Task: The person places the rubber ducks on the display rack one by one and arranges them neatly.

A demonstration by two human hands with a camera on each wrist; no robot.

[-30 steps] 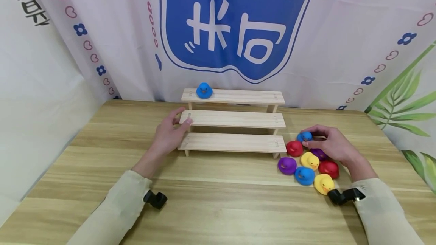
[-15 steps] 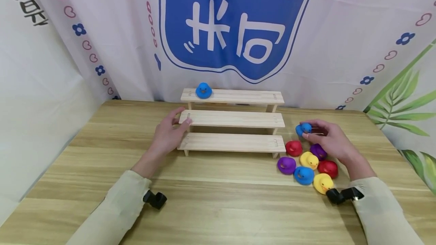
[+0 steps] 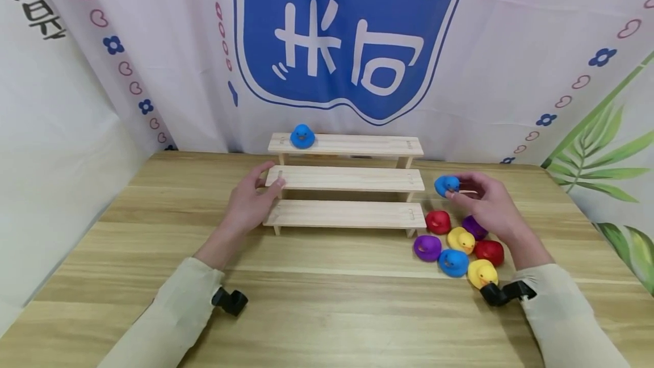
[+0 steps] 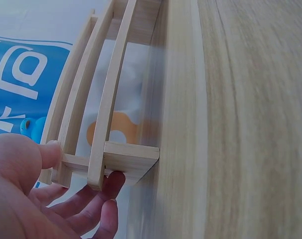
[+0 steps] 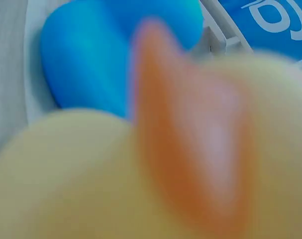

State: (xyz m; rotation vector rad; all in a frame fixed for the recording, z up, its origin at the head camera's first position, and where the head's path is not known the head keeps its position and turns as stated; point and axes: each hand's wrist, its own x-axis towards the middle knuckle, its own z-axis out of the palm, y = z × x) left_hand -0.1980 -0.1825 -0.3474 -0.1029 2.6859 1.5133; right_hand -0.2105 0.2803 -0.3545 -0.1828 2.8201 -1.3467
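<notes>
A three-step wooden display stand (image 3: 347,214) rests on the table. My left hand (image 3: 247,200) grips the left end of its middle step; in the left wrist view the thumb (image 4: 50,153) lies on that step and the fingers curl under the lower ones. A blue rubber duck (image 3: 302,137) sits at the left of the top step. To the right of the stand, my right hand (image 3: 487,200) pinches another blue rubber duck (image 3: 446,186) between thumb and fingers, held above the table. A blurred yellow rubber duck (image 5: 66,174) fills much of the right wrist view.
Below the right hand several rubber ducks cluster on the table: red (image 3: 438,222), purple (image 3: 427,248), yellow (image 3: 461,241) and a blue one (image 3: 453,263). A printed curtain (image 3: 204,72) hangs right behind the stand. The wooden tabletop (image 3: 332,305) reaches toward me.
My right hand has lifted the blue rubber duck out of the cluster and carried it up and left toward the stand. The left hand keeps its grip on the stand.
</notes>
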